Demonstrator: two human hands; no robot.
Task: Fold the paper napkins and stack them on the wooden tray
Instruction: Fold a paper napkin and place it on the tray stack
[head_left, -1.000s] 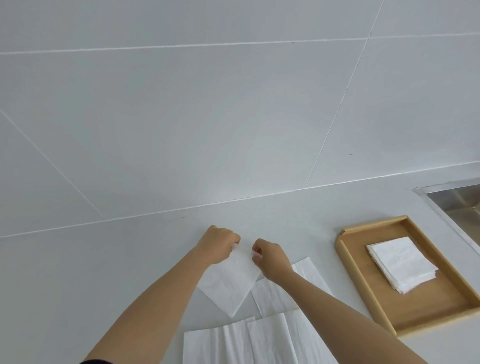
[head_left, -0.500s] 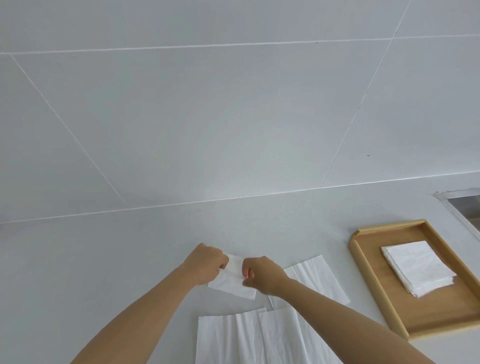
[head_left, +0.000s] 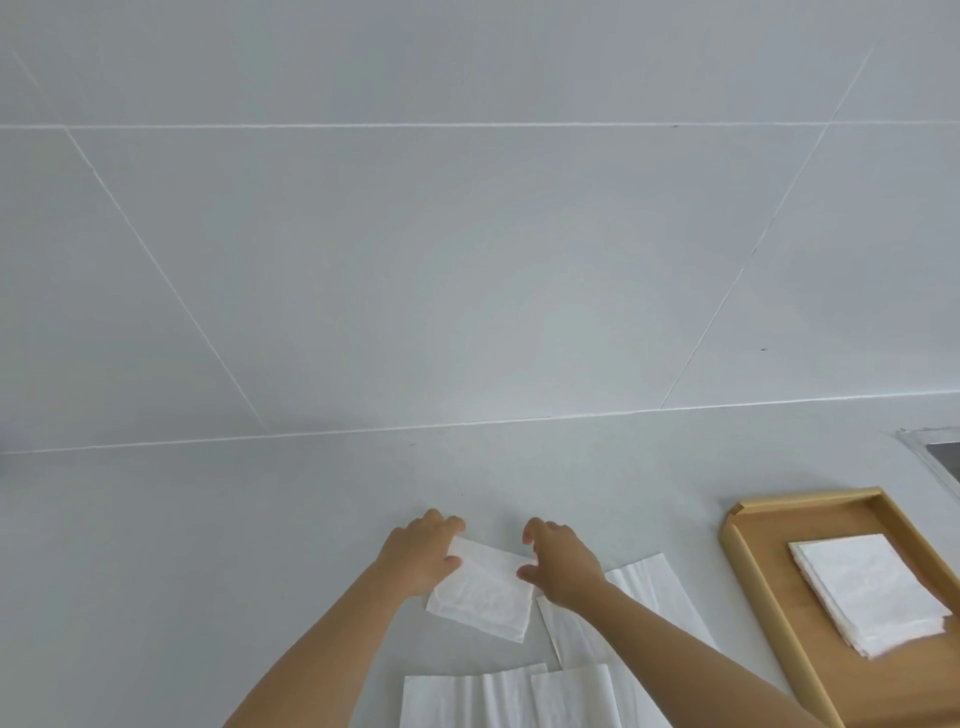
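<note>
Two hands on creased rectangular napkin

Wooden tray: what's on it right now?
On the wooden tray sits one stack of folded napkins, edges slightly fanned. The count can't be read, and the tray floor beneath the stack is covered. The rest of the tray floor is bare.

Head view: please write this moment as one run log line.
step: folding | left hand and right hand: pressing folded napkin on counter | wooden tray: napkin stack | unfolded napkins: waiting
</note>
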